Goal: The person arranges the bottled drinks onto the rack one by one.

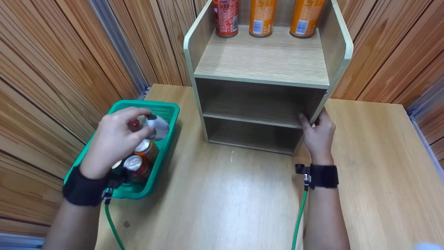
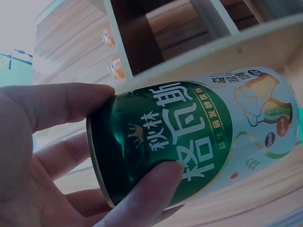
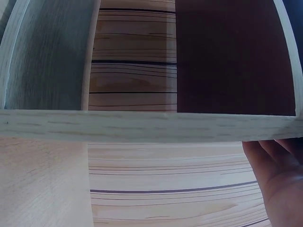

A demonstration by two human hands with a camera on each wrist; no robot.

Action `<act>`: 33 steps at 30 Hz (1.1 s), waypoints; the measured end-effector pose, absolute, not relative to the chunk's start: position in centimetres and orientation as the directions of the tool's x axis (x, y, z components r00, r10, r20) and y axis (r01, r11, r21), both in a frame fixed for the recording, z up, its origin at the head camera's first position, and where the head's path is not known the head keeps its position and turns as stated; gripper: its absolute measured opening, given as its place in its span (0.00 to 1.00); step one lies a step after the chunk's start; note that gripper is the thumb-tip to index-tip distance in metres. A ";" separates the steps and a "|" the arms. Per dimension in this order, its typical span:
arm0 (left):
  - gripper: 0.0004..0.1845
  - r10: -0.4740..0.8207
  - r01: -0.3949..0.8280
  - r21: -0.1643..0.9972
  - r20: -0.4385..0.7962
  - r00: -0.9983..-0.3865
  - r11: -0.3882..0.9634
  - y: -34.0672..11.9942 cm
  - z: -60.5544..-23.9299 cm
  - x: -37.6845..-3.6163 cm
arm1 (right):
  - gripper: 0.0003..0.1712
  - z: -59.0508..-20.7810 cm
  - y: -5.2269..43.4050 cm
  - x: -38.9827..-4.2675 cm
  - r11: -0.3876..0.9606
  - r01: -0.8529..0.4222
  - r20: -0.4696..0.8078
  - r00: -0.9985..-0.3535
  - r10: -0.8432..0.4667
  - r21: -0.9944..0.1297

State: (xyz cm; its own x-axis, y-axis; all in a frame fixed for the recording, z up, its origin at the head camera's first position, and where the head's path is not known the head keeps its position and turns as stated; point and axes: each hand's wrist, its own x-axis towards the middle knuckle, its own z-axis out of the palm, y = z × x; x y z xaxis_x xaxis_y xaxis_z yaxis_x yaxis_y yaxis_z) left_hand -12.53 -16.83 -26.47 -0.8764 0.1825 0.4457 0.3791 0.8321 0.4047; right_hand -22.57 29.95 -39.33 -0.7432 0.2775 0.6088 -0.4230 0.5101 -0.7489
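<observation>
The left hand (image 1: pixel 119 133) is curling its fingers, parted can-wide, round a green-and-white metal can (image 2: pixel 156 137) lettered 秋林格瓦斯, holding it over a green plastic basket (image 1: pixel 145 103) of upright drink cans (image 1: pixel 138 172). Rightward, barcoded red (image 1: pixel 227 21) and orange cans (image 1: pixel 262 14) are standing on a pale wooden shelf unit (image 1: pixel 263 59); the right hand (image 1: pixel 319 139) is pinching its right side panel (image 1: pixel 334 41) between thumb and fingers.

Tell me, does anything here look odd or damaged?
Yes: a small, irregular dark patch on the pale wooden table, below the green plastic basket in the head view. It interrupts the lighter surface; stain or damage, I can't tell.
</observation>
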 end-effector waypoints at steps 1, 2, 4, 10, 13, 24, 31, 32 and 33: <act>0.16 0.193 0.385 0.407 0.439 -0.878 0.828 -16.5 -26.5 -12.5 | 0.23 -39.4 30.0 -22.6 0.516 -0.421 0.611 -0.740 0.280 -0.746; 0.16 0.203 0.391 0.407 0.432 -0.879 0.826 -16.3 -26.4 -12.6 | 0.23 -39.4 30.0 -22.6 0.519 -0.419 0.613 -0.738 0.282 -0.745; 0.16 0.222 0.396 0.404 0.413 -0.883 0.824 -15.8 -26.4 -12.5 | 0.22 -39.4 29.9 -22.6 0.522 -0.412 0.610 -0.738 0.290 -0.747; 0.15 0.271 0.432 0.378 0.409 -0.871 0.819 -14.6 -26.2 -12.0 | 0.23 -39.5 29.8 -22.6 0.531 -0.404 0.610 -0.735 0.297 -0.745; 0.16 0.288 0.452 0.379 0.416 -0.862 0.807 -14.1 -26.1 -11.7 | 0.23 -39.5 29.7 -22.6 0.535 -0.405 0.612 -0.735 0.291 -0.741; 0.17 0.402 0.552 0.371 0.409 -0.819 0.747 -11.9 -25.3 -11.1 | 0.22 -39.3 29.9 -22.6 0.551 -0.403 0.619 -0.731 0.286 -0.730; 0.15 0.480 0.609 0.380 0.385 -0.788 0.696 -10.1 -25.5 -11.6 | 0.22 -39.4 29.9 -22.6 0.551 -0.405 0.621 -0.731 0.285 -0.730; 0.15 0.490 0.618 0.378 0.385 -0.782 0.689 -9.8 -25.6 -11.8 | 0.22 -39.4 29.9 -22.6 0.552 -0.402 0.619 -0.732 0.285 -0.730; 0.15 0.499 0.627 0.379 0.386 -0.776 0.681 -9.5 -25.7 -12.0 | 0.23 -39.4 29.9 -22.6 0.552 -0.401 0.617 -0.734 0.284 -0.731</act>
